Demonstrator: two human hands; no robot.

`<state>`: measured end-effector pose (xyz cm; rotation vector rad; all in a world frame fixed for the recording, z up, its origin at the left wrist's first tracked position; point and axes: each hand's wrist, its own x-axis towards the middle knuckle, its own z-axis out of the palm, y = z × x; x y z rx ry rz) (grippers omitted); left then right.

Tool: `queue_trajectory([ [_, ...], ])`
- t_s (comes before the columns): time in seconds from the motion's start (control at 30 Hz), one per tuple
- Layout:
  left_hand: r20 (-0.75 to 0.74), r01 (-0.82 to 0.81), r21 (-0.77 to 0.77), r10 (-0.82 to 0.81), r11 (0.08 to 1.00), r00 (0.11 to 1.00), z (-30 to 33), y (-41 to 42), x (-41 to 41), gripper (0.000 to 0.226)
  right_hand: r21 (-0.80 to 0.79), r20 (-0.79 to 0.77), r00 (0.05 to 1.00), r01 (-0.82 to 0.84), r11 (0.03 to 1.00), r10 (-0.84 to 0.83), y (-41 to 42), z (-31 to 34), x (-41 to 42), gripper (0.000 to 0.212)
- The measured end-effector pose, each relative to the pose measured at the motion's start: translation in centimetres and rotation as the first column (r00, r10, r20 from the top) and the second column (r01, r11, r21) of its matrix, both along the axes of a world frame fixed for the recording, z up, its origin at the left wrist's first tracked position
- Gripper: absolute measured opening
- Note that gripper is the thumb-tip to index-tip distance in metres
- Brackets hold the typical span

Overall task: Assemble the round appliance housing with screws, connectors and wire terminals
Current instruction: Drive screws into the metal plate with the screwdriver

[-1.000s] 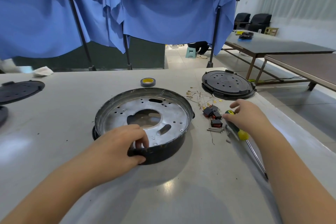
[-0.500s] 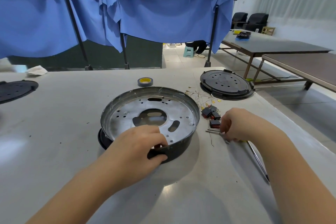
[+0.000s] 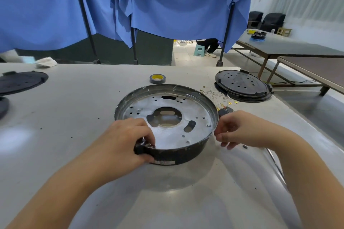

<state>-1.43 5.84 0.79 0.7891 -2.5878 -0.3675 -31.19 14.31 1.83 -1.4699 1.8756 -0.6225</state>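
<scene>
The round appliance housing point(image 3: 167, 132), a black-walled pan with a silver perforated plate inside, sits mid-table. My left hand point(image 3: 124, 141) grips its near-left rim, thumb outside and fingers over the edge. My right hand point(image 3: 240, 130) hovers at the right rim with curled fingers, pinching a small metal piece that looks like a screw point(image 3: 227, 131). Black connectors point(image 3: 226, 111) and thin wires with yellow terminals point(image 3: 217, 96) lie just right of the housing, partly hidden behind my right hand. The screwdriver's shaft point(image 3: 275, 161) shows beside my right forearm.
A roll of grey tape point(image 3: 157, 78) lies behind the housing. A black round lid point(image 3: 242, 84) rests at the back right, another black lid point(image 3: 20, 82) at the far left. A white cloth point(image 3: 46, 61) is at the back edge. Blue curtains hang behind.
My right hand left the pile of screws beside the screwdriver and came over to the housing's right rim. The housing, held by my left hand, has been turned and shifted slightly right.
</scene>
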Motion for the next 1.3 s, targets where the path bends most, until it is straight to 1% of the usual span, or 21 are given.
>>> queue_trajectory([
  [0.07,-0.029,-0.010,0.010,0.011,1.000,1.000,-0.1,0.1,-0.2,0.023,0.044,0.041,0.999,-0.032,0.999,0.031,-0.2,-0.5,0.4,0.006],
  [0.13,-0.060,-0.017,-0.008,0.016,1.000,0.998,-0.1,0.1,-0.4,0.023,0.067,0.084,0.996,-0.029,0.997,0.023,-0.3,-0.8,0.7,0.008],
  [0.27,-0.111,-0.008,-0.072,0.000,0.997,0.994,-0.3,0.2,-0.6,0.025,0.070,0.195,0.981,0.000,0.998,-0.013,-0.5,-0.9,0.5,0.012],
  [0.4,-0.188,0.012,-0.109,-0.032,0.994,0.982,-0.2,0.2,-0.8,0.025,0.054,0.285,0.955,0.075,0.996,-0.087,-0.6,-0.9,0.0,0.006],
  [0.5,-0.277,-0.012,-0.108,-0.019,0.994,0.961,0.1,0.1,-0.8,0.024,-0.027,0.489,0.863,0.164,0.986,-0.130,-0.6,-0.7,0.1,0.007],
  [0.57,-0.356,-0.035,-0.059,0.011,0.998,0.934,0.3,0.1,-0.7,0.019,-0.072,0.589,0.801,0.188,0.980,-0.111,-0.5,-0.5,0.2,0.011],
  [0.6,-0.396,-0.049,-0.023,0.035,0.999,0.918,0.4,0.2,-0.7,0.018,-0.092,0.626,0.774,0.196,0.976,-0.096,-0.5,-0.4,0.3,0.012],
  [0.7,-0.488,-0.105,0.068,0.124,0.992,0.864,0.7,0.2,-0.6,0.030,-0.130,0.706,0.705,0.222,0.966,-0.067,-0.6,-0.2,0.8,0.015],
  [0.8,-0.562,-0.162,0.109,0.195,0.981,0.803,1.1,0.5,-0.8,0.029,-0.121,0.753,0.657,0.206,0.971,-0.045,-0.9,-0.3,1.9,0.008],
  [0.9,-0.640,-0.176,0.238,0.291,0.955,0.711,1.1,1.0,-1.1,0.026,-0.138,0.790,0.611,0.249,0.959,-0.045,-1.4,-0.6,3.7,0.006],
  [1.0,-0.656,-0.233,0.292,0.371,0.928,0.657,0.8,1.1,-1.4,0.021,-0.178,0.856,0.516,0.354,0.918,-0.033,-1.8,-0.9,5.8,0.010],
  [1.13,-0.693,-0.264,0.317,0.413,0.911,0.591,0.5,1.4,-1.9,0.022,-0.122,0.921,0.387,0.392,0.912,-0.043,-1.9,-1.2,8.7,0.013],
  [1.23,-0.739,-0.240,0.382,0.451,0.892,0.500,0.7,1.4,-2.0,0.023,-0.118,0.934,0.357,0.364,0.924,-0.021,-1.9,-0.9,10.7,0.015],
  [1.3,-0.755,-0.202,0.446,0.488,0.872,0.439,0.9,1.3,-1.7,0.027,-0.148,0.933,0.359,0.354,0.923,0.012,-1.8,-0.4,11.7,0.019],
])
